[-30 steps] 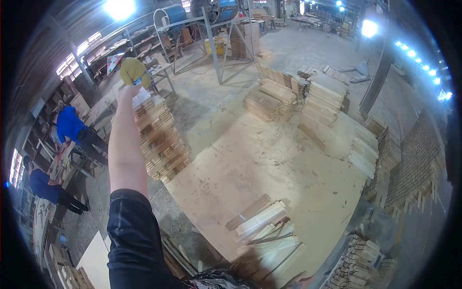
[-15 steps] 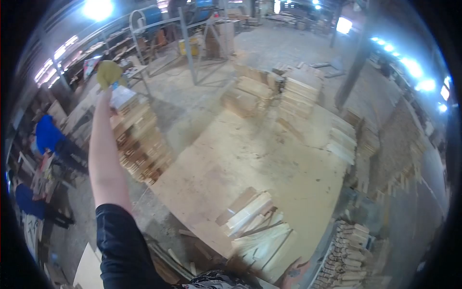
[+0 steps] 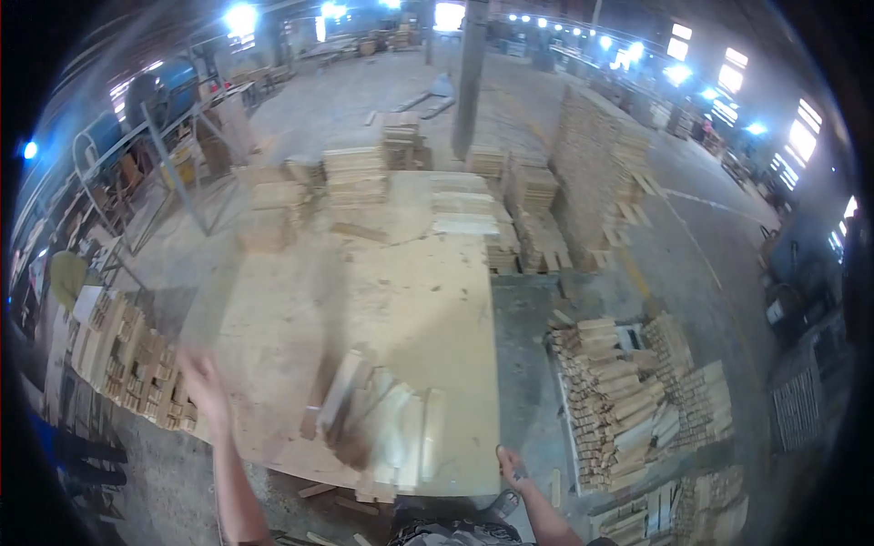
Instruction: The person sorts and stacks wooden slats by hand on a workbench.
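My left hand (image 3: 204, 380) is over the left part of a wide wooden board table (image 3: 419, 300), near a tall stack of wood pieces (image 3: 127, 355). Its fingers look stretched out, blurred by motion, and I see nothing in them. My right hand (image 3: 512, 466) is low, by the table's near right corner; its thumb side shows, but the other fingers are mostly hidden. Between the hands, a loose pile of thin wood strips (image 3: 378, 423) lies fanned out near the front edge, partly smeared.
Stacked boards (image 3: 355, 177) stand at the table's far side, beside pale strips (image 3: 462, 205). On the right, a pallet of wood pieces (image 3: 610, 400) sits on the floor. A steel post (image 3: 470, 82) rises behind the table. Another person's dark-clothed legs (image 3: 86, 460) show at far left.
My view has turned right. My left arm, stretched out toward the stack's top at left, has come back down over the table. My right hand now shows clearly by the table corner.
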Available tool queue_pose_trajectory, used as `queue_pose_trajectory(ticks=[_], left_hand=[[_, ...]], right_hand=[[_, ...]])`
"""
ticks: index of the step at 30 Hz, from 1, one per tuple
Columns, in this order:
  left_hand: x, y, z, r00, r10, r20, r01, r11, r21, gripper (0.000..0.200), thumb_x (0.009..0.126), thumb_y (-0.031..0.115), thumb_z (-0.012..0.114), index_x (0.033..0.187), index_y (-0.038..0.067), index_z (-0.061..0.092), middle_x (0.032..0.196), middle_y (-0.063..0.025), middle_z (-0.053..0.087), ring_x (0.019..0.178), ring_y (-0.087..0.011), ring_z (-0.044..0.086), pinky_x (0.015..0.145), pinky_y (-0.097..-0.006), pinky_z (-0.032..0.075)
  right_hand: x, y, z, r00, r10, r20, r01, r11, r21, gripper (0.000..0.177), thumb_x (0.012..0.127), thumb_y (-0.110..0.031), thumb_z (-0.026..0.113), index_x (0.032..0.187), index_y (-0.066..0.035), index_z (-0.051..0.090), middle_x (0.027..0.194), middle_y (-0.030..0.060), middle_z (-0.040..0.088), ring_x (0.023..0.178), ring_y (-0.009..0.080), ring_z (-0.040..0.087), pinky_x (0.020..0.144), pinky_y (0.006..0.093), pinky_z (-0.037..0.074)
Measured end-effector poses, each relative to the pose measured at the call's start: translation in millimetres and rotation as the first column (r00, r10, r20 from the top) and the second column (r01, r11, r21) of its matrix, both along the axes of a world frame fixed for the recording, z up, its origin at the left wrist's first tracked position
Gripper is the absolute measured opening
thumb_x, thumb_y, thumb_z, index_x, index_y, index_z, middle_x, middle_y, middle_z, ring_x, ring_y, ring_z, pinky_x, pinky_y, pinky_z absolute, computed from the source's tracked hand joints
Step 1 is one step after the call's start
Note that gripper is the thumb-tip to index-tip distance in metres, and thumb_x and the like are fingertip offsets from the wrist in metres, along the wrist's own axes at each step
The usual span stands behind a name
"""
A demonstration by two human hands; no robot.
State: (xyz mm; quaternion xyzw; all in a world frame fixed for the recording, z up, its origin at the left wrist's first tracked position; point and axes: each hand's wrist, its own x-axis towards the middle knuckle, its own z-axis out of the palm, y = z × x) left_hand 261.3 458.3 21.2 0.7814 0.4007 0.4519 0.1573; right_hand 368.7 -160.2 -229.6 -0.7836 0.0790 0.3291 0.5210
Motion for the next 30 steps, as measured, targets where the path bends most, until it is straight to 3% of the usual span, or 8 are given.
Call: queue_pose_trajectory(ticks=[3,6,11,12,16,20,27,30], left_hand=[[53.6,-169.4,-38.9,0.971,-0.232,0.060,0.237,0.892,-0.385,0.052,0.101,0.018,0.059,0.148,0.002,0.045,0.136,-0.0209,0.061,0.109,-0.0301,0.064,0.092,-0.0364,0.050],[101.9,-298.4,-99.7,0.926,-0.375,0.042,0.363,0.855,-0.371,0.052,0.099,0.018,0.061,0.147,0.003,0.046,0.114,-0.0192,0.070,0.096,-0.0274,0.068,0.085,-0.0361,0.053],[167.8,-465.4,-76.6,0.829,-0.557,0.038,0.473,0.664,-0.579,0.045,0.097,0.019,0.065,0.138,0.002,0.054,0.092,-0.0158,0.073,0.087,-0.0213,0.071,0.079,-0.0357,0.055],[179.9,-479.5,-85.3,0.812,-0.578,0.078,0.507,0.634,-0.584,0.045,0.097,0.019,0.065,0.137,0.002,0.055,0.092,-0.0161,0.074,0.088,-0.0215,0.071,0.079,-0.0354,0.055],[223.6,-510.8,-108.3,0.779,-0.625,0.054,0.525,0.601,-0.603,0.047,0.095,0.028,0.067,0.135,0.004,0.057,0.085,-0.0138,0.075,0.081,-0.0262,0.073,0.074,-0.0389,0.056],[258.3,-519.5,-125.1,0.762,-0.647,0.019,0.494,0.562,-0.663,0.041,0.097,0.022,0.066,0.131,0.000,0.059,0.083,-0.0128,0.074,0.075,-0.0193,0.073,0.068,-0.0331,0.056],[338.7,-490.2,-198.7,0.798,-0.591,0.121,0.469,0.482,-0.740,0.031,0.100,0.018,0.062,0.122,-0.004,0.062,0.080,-0.0104,0.073,0.072,-0.0149,0.071,0.063,-0.0278,0.056],[391.2,-465.3,-227.6,0.846,-0.504,0.174,0.404,0.392,-0.827,0.035,0.095,0.027,0.066,0.119,0.001,0.066,0.080,-0.0110,0.074,0.074,-0.0191,0.073,0.070,-0.0368,0.056]], right_hand=[[-36.7,-89.0,-48.3,0.996,0.030,0.082,-0.028,0.999,-0.027,0.053,0.100,-0.043,0.062,0.131,-0.001,0.057,0.104,0.0137,0.072,0.091,0.0206,0.069,0.074,0.0342,0.056],[-69.6,-190.7,-47.6,0.985,0.046,0.168,-0.028,0.994,-0.108,0.050,0.100,-0.037,0.063,0.134,-0.001,0.057,0.103,0.0132,0.073,0.087,0.0216,0.071,0.076,0.0328,0.057],[-98.5,-353.7,-90.0,0.888,-0.455,0.072,0.454,0.890,0.022,0.037,0.101,-0.031,0.063,0.123,-0.001,0.061,0.098,0.0140,0.072,0.083,0.0213,0.071,0.073,0.0313,0.057],[-96.6,-378.0,-100.1,0.814,-0.581,0.028,0.576,0.812,0.094,0.035,0.100,-0.030,0.063,0.120,-0.001,0.062,0.096,0.0138,0.072,0.082,0.0210,0.071,0.072,0.0313,0.057],[-38.3,-410.1,-82.5,0.822,-0.546,0.160,0.549,0.835,0.031,0.029,0.101,-0.028,0.060,0.113,-0.002,0.063,0.092,0.0118,0.071,0.071,0.0181,0.067,0.066,0.0308,0.055],[49.3,-374.8,-67.2,0.790,-0.593,0.155,0.571,0.804,0.166,0.032,0.104,-0.031,0.057,0.118,-0.004,0.062,0.104,0.0095,0.071,0.085,0.0172,0.069,0.073,0.0285,0.055],[198.9,-289.6,-16.3,0.910,-0.374,0.181,0.339,0.920,0.199,0.033,0.104,-0.025,0.059,0.129,-0.004,0.062,0.105,0.0067,0.069,0.097,0.0160,0.066,0.082,0.0302,0.054],[276.9,-275.7,-24.6,0.869,-0.249,0.428,0.194,0.967,0.168,0.030,0.103,-0.022,0.059,0.125,-0.002,0.065,0.104,0.0069,0.069,0.093,0.0161,0.067,0.080,0.0282,0.054]])
